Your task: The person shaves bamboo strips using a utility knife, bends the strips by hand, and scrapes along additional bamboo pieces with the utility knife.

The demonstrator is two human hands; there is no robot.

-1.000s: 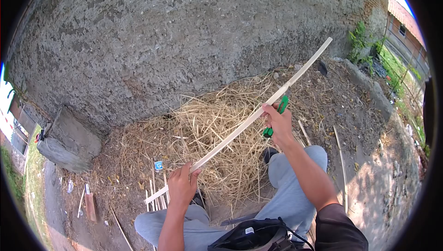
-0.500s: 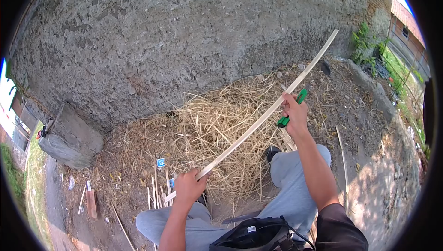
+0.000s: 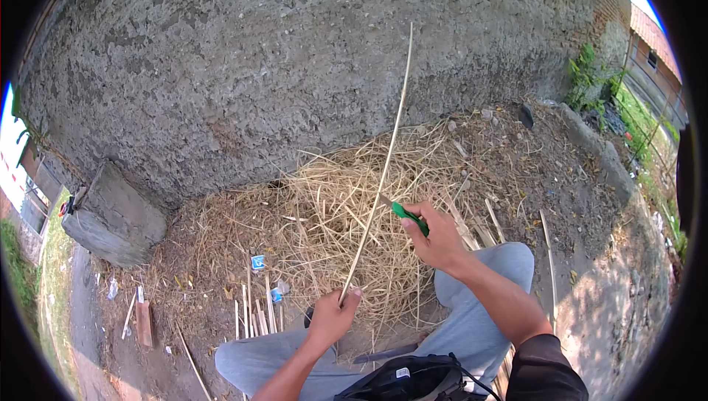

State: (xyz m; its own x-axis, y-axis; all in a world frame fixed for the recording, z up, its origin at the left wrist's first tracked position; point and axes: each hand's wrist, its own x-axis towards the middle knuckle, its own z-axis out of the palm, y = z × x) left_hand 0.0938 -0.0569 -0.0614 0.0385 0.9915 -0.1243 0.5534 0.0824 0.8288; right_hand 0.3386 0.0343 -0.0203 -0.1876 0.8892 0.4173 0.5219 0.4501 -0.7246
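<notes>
A long, thin bamboo strip (image 3: 392, 143) rises at a slant from my left hand (image 3: 332, 318), which grips its lower end. My right hand (image 3: 440, 241) is closed around a green utility knife (image 3: 410, 217). The knife's blade points up and left and meets the strip near its middle; whether it cuts into it I cannot tell. Beneath both hands lies a wide heap of pale shavings (image 3: 346, 217). The strip is turned so that its narrow edge faces me.
A rough grey wall (image 3: 280, 69) stands ahead. A concrete block (image 3: 118, 217) sits at the left. Several cut strips (image 3: 258, 312) lie by my left knee, near two small blue-and-white packets (image 3: 257, 262). A black bag (image 3: 405, 379) rests at my lap.
The strip has swung from leaning right to nearly upright and turned edge-on. My right hand has let go of it and moved down and left, bringing the knife's blade against it.
</notes>
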